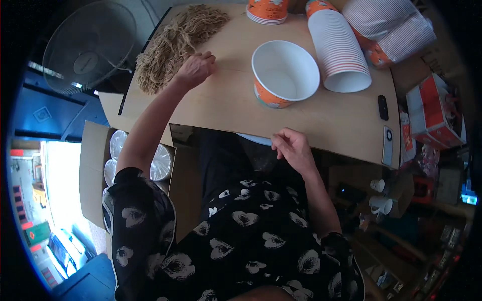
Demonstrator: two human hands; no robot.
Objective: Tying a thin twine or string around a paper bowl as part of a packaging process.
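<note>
1. Worktop [321, 118]: plain light tan.
2. Paper bowl [284, 72]: white inside, orange outside with pale markings.
3. Stacked bowls [339, 50]: white with thin orange rim lines.
4. Fibre bundle [173, 42]: straw-brown.
5. Garment [241, 241]: black with white heart-like print.
6. Small remote [383, 107]: black.

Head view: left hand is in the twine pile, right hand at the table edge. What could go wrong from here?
1. The left hand pinches the tangled twine pile; a pull may drag several strands along.
2. The open paper bowl sits tilted near the lying cup stack; a bump could roll either.
3. The right hand rests at the table edge, away from the bowl.
</note>
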